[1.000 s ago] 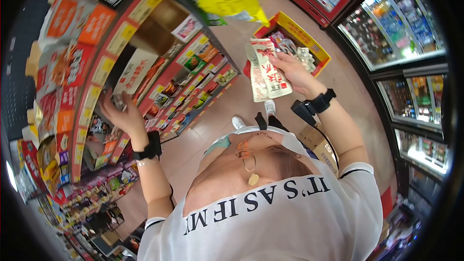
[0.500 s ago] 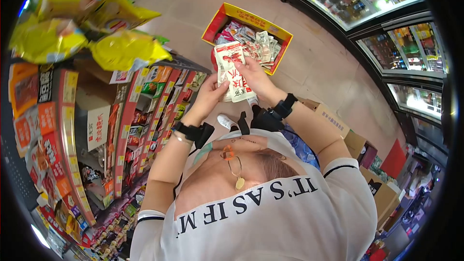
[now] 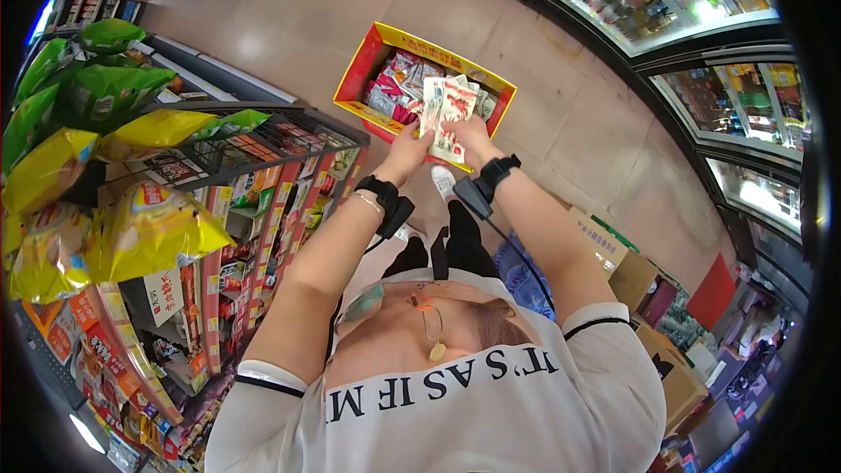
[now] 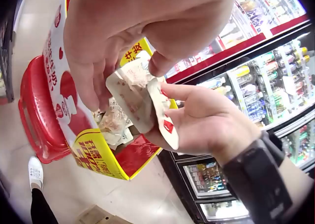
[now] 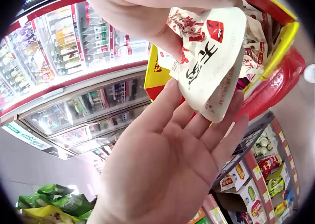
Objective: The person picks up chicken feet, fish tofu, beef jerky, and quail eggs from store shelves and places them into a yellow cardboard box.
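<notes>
Two cream snack packets with red print (image 3: 455,114) overlap in front of the body, above the box. My right hand (image 3: 474,141) grips them from the right, its thumb across the printed face in the right wrist view. From the left, my left hand (image 3: 408,152) pinches the edge of the packets (image 4: 132,93); in the right wrist view its palm (image 5: 160,152) faces up, with fingertips behind the packet (image 5: 211,61). Beneath, the yellow and red box (image 3: 357,79) contains several loose packets (image 3: 407,77). The packets partly hide what lies in the box.
Snack shelves (image 3: 210,298) stand at the left, topped by green bags (image 3: 114,88) and yellow bags (image 3: 166,219). Drink coolers (image 3: 727,96) line the right side. A red stool (image 4: 42,110) is under the box. Cardboard boxes (image 3: 666,377) are at the lower right.
The left hand came from the shelf to the packets. Both hands then moved forward with them, closer over the box, and the packets are spread apart more. The view has turned away from the shelf.
</notes>
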The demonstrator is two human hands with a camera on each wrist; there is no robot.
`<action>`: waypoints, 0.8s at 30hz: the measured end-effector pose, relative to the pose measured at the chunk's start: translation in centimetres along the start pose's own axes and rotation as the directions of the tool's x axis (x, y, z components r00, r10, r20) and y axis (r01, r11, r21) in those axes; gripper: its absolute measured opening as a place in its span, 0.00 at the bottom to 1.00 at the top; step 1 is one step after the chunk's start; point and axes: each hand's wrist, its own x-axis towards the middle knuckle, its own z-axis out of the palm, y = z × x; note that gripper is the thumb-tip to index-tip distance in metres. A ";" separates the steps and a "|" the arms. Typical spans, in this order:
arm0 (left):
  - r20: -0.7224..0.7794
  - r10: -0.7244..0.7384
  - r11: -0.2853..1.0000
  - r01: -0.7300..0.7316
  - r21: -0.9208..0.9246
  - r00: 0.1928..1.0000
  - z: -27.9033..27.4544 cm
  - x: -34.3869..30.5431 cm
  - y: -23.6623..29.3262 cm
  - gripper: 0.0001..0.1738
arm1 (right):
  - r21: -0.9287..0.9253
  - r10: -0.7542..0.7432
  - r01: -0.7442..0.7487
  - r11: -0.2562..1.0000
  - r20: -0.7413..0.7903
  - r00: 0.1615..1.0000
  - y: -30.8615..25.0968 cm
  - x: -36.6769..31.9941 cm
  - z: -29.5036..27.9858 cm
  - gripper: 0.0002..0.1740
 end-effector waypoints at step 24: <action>-0.275 -0.173 0.970 0.115 -0.216 0.946 -10.6 -17.0 -13.1 0.20 | -0.981 -0.536 -0.092 0.173 -0.172 0.826 5.3 14.2 -4.8 0.15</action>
